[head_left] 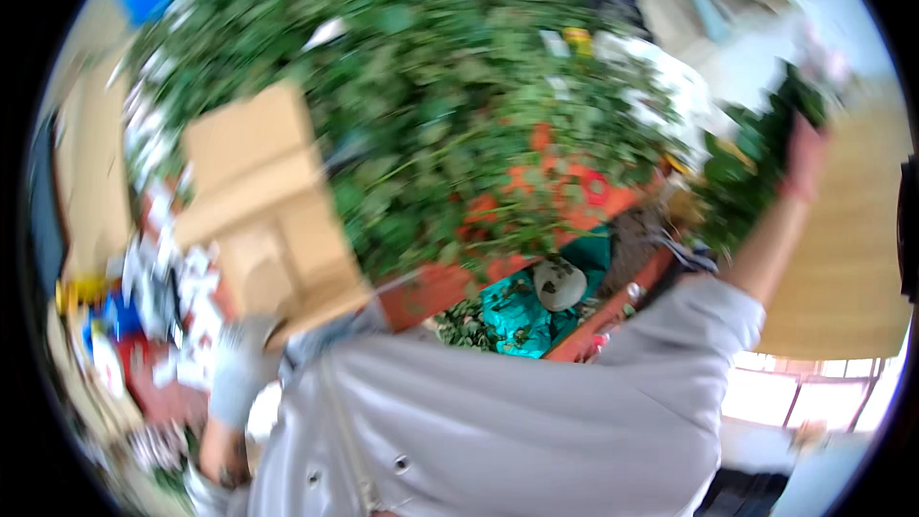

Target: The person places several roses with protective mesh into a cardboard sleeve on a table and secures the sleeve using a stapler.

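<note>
Leafy stems heap the orange table, an opened cardboard box at left. The right hand closes around a leafy bunch, off right; the blurred left hand's grip, near the box, I cannot tell.

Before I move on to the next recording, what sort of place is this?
Probably a florist's or plant-handling workroom: leafy green stems are heaped over a red table, the right hand holds a leafy bunch, and cut cardboard lies beside the heap.
</note>
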